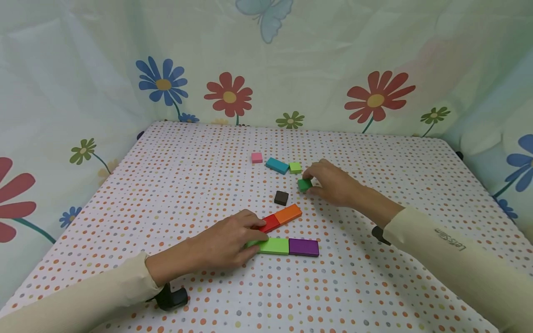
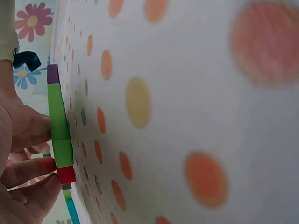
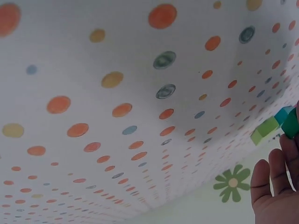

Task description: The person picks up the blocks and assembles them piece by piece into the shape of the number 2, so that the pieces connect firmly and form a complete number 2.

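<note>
My left hand point(image 1: 226, 238) lies at the left end of a flat light green block point(image 1: 275, 246), pinching that end between thumb and index finger. Another of its fingertips rests against a red block point(image 1: 269, 224). A purple block point(image 1: 304, 247) butts against the light green one, and an orange block point(image 1: 288, 213) continues the slanted line from the red. Farther back, my right hand point(image 1: 333, 182) pinches a small green square block point(image 1: 305, 185) between thumb and fingers. In the right wrist view, part of that green block point(image 3: 290, 125) shows at the right edge.
Just left of the right hand lie a small lime block point(image 1: 295, 167), a teal block point(image 1: 277, 165) and a pink block point(image 1: 257, 158). A dark brown block point(image 1: 281, 198) sits between the hands. The dotted tablecloth point(image 1: 187, 166) reaches back to a flowered curtain point(image 1: 300, 60).
</note>
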A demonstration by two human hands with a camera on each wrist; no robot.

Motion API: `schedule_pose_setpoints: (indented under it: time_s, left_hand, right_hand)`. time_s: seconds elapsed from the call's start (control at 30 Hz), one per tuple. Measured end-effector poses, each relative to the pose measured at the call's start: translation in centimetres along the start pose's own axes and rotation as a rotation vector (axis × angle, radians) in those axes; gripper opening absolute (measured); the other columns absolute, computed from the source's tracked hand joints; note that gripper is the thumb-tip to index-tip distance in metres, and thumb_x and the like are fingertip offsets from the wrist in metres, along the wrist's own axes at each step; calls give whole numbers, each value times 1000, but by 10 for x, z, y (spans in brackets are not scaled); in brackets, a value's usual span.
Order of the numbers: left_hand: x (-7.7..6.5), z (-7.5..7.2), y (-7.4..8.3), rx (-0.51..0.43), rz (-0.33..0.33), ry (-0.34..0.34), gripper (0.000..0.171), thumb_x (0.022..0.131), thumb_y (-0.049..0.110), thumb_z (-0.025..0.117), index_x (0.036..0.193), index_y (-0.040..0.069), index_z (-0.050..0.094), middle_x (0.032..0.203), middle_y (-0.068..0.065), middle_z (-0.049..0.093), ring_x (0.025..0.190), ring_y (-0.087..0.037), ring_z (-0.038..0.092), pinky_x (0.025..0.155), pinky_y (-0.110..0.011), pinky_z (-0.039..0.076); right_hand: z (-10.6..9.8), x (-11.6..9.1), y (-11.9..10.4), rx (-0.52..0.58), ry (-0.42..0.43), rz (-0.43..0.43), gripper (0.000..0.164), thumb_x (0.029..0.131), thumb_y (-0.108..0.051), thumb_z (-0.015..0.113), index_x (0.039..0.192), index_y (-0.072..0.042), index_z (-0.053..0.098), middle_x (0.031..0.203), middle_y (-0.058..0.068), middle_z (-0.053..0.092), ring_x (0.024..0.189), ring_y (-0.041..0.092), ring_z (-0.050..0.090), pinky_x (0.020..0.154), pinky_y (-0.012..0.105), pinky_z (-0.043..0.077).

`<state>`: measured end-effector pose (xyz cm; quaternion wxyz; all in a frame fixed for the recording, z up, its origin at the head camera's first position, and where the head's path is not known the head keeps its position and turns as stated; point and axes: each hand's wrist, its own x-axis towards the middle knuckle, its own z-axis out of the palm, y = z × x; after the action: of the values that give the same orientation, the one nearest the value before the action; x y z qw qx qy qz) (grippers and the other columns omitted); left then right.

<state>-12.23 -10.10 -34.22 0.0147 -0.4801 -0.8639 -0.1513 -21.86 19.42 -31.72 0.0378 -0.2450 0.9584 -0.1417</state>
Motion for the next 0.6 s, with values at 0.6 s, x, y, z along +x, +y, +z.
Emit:
schedule_pose_setpoints:
  time_s: [0.6]
  left_hand:
    - [0, -2, 0, 45, 28, -20, 28, 96, 22, 69, 122, 13, 75, 134, -10, 65, 124, -24, 58, 104, -35, 49]
  right_hand:
    - [5, -14, -11, 1, 0, 21, 31, 89, -16, 80, 116, -5, 69, 108, 5, 67, 113, 25, 51, 98, 43, 51]
